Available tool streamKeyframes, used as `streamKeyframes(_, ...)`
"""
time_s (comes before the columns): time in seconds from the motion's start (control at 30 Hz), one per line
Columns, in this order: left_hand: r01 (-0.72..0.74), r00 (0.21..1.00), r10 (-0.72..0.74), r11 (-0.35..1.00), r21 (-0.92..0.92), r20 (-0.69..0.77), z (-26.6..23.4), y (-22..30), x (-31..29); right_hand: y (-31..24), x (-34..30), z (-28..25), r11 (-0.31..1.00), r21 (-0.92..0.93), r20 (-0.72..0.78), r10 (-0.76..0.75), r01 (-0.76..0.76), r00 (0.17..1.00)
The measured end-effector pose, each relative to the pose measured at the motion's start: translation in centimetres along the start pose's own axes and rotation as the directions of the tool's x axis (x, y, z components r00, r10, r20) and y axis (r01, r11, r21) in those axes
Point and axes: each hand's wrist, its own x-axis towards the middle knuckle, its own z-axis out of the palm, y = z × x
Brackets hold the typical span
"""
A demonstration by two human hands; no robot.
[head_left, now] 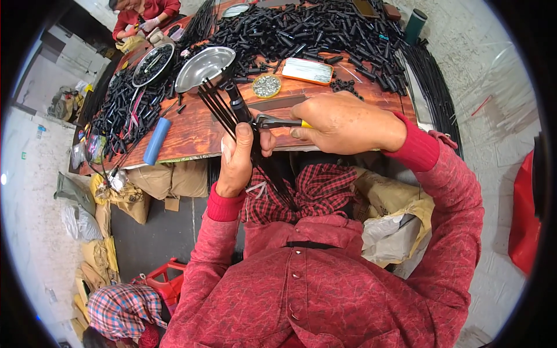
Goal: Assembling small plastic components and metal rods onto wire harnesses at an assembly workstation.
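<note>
My left hand (235,165) is closed round a bundle of thin black rods (216,109), its thumb pointing up along them. A black cylindrical piece (237,104) stands among the rods at the top of that grip. From the right, my right hand (351,123) holds a pair of pliers (277,122) with some yellow on the handle. The pliers' jaws meet the rod bundle beside my left fingers; what they bite on is too small to tell. Lower down, the rods run toward the red plaid cloth (313,188) at my lap.
Black cylindrical parts (290,35) heap over the wooden table (191,130). Nearby lie a metal bowl (203,66), a yellow-rimmed dish of small metal pieces (267,86), an orange tray of thin pale pins (307,71) and a blue roll (156,141). Another person (142,17) works at the far left.
</note>
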Motion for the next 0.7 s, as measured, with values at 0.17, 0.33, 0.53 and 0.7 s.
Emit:
streamKeyframes(0.17, 0.031, 0.998, -0.023, 0.991, -0.133, 0.061, 0.2, 0.1, 0.1, -0.3, -0.5, -0.9, 0.958, 0.276, 0.195, 0.031, -0.085, 0.98)
streamKeyframes(0.33, 0.013, 0.996, 0.001, 0.987, -0.16, 0.09, 1.4, -0.2, 0.0, 0.1, -2.1, -0.7, 0.883, 0.436, 0.272, 0.055, -0.174, 0.961)
streamKeyframes(0.53, -0.04, 0.997, 0.038, 0.999, 0.035, 0.063, 3.4, 0.2, -0.6, -0.5, -4.7, -0.8, 0.887, 0.444, 0.123, 0.083, -0.13, 0.989)
streamKeyframes(0.7, -0.069, 0.992, 0.057, 0.992, 0.105, 0.113, 5.1, 0.6, -0.5, 1.0, -6.5, 1.6, 0.967, 0.251, -0.163, -0.001, 0.042, 0.987)
